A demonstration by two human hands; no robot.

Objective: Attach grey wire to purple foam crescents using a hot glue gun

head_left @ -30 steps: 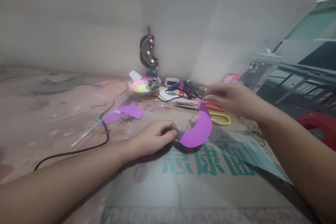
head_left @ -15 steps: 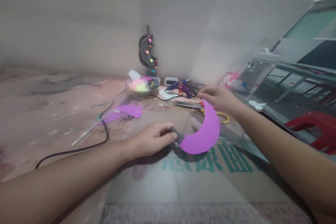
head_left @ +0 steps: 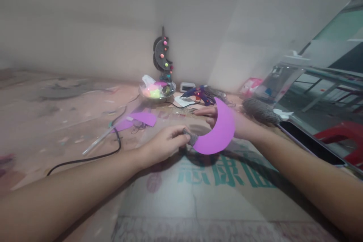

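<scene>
My left hand pinches the lower tip of a purple paper crescent, where grey yarn is wound round it. The crescent stands on edge above the cardboard, its hollow side facing left. Behind it is my right hand, its fingers stretched out to the left and apart. The crescent covers part of that hand, and no yarn can be made out in its fingers. To the right of my right hand lies a ball of grey yarn.
Cardboard with green lettering lies below. At the back are a glue gun, a bowl of coloured bits and a yarn-wrapped moon with pompoms. Purple paper and a glue stick lie left, a phone and a bottle right.
My right hand has moved from above the crescent's upper tip down behind it, its pinch now opened out. The grey yarn ball has come into sight. My left hand keeps its pinch.
</scene>
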